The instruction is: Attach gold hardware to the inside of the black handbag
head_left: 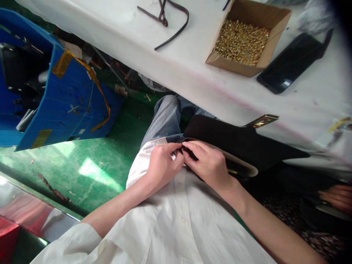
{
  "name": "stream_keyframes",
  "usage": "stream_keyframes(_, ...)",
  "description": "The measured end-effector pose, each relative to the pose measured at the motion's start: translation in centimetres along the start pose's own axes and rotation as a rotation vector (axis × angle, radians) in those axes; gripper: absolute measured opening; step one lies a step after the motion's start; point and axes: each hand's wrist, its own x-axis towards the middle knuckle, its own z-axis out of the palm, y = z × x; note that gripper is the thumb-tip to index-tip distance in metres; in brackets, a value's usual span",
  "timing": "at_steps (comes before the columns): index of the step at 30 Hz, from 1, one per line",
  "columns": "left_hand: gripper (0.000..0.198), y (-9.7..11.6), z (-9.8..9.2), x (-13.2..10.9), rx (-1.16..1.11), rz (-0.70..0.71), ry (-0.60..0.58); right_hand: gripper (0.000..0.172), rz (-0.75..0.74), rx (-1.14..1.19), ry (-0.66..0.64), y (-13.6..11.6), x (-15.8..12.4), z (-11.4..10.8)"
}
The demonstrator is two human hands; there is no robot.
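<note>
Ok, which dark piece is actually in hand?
The wide dark panel on the lap: left hand and right hand pinch its near edge. The thin strap and black slab lie untouched on the table.

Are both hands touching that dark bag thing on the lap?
Touching. The head view shows the right hand with its fingertips gripping the near edge of the dark leather piece, and the left hand pinching the same edge beside it.
</note>
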Motion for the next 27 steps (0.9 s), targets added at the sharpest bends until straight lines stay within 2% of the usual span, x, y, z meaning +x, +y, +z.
stream_keyframes(6,0.024,-0.2,-0.2,0.3,0.09,-0.026,-0.008,0.035,0.086,0.172,-0.039,0.3,1.0,-0.4)
stream_keyframes(15,0.02,-0.1,0.1,0.9,0.285,0.086,0.017,0.027,0.253,0.294,-0.149,0.7,2.2,-1.9)
stream_keyframes(27,0.021,-2.1,1.0,0.2,0.264,0.216,0.024,0.023,0.335,0.387,-0.272,1.3,2.6,-2.7)
